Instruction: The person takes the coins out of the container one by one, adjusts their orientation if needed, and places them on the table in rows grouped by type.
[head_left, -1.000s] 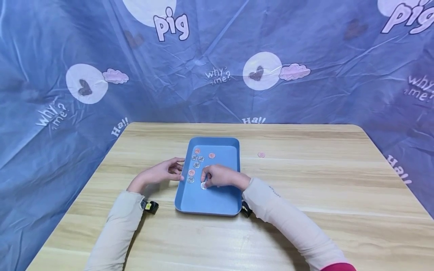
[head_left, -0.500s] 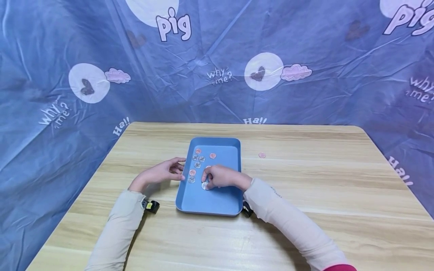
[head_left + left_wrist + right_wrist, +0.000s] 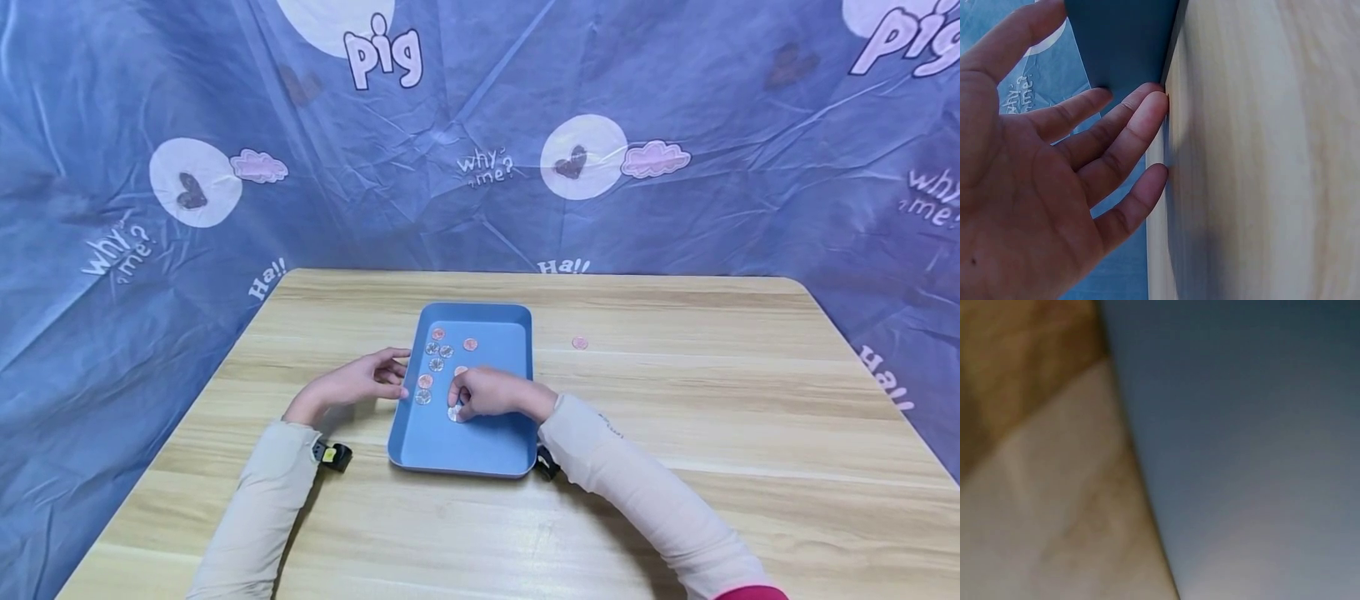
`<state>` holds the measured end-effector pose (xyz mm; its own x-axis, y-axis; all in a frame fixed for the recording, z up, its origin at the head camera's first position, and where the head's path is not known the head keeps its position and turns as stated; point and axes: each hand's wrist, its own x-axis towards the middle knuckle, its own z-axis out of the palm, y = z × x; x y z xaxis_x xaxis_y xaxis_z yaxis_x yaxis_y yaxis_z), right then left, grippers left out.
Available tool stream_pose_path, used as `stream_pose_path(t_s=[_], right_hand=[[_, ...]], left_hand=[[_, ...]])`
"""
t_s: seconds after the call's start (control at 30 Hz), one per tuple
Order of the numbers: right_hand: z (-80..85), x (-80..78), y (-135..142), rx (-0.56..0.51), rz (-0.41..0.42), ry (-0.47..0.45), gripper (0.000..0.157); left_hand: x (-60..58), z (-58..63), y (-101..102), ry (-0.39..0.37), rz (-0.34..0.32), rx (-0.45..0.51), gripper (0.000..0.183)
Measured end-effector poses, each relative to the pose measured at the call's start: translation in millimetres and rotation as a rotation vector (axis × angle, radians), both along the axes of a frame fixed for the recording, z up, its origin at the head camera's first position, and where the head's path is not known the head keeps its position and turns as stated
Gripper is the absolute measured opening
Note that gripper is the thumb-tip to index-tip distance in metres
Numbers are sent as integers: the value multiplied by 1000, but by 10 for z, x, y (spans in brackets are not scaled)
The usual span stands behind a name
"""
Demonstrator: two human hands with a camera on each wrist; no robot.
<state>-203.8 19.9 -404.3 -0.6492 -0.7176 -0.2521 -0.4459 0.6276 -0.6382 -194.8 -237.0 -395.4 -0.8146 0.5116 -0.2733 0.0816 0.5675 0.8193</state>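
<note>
We see creased blue printed cloth [image 3: 420, 208] behind a pale wood-grain table [image 3: 675, 367] bearing a smooth, round-cornered blue tray [image 3: 431, 446]. Our left hand [image 3: 352, 383], fingers spread and lightly bent, touches its left wall; our right hand [image 3: 491, 391] reaches over its right wall, thumb and index finger pinching a silver coin [image 3: 453, 413] near the middle. Other coins [image 3: 437, 364] lie left and far inside, a copper-coloured coin [image 3: 580, 342] outside, right

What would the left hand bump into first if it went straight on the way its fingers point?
The left hand would probably meet the blue tray first, on its outer side wall. The fingertips look right up against it, though depth is hard to judge.
</note>
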Motion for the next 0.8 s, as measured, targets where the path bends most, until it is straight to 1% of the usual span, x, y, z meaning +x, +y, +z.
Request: stream_pose_path(t_s=[0.47,0.67,0.8], right_hand=[[55,46,-7,86,36,59,13],[47,43,-9,105,59,80,13],[45,47,-12,112,53,88,13]], left_hand=[[-2,-2,-4,-4,-11,15,79],[6,-2,-5,-8,-4,28,78],[5,-4,-12,-6,-6,23,78]])
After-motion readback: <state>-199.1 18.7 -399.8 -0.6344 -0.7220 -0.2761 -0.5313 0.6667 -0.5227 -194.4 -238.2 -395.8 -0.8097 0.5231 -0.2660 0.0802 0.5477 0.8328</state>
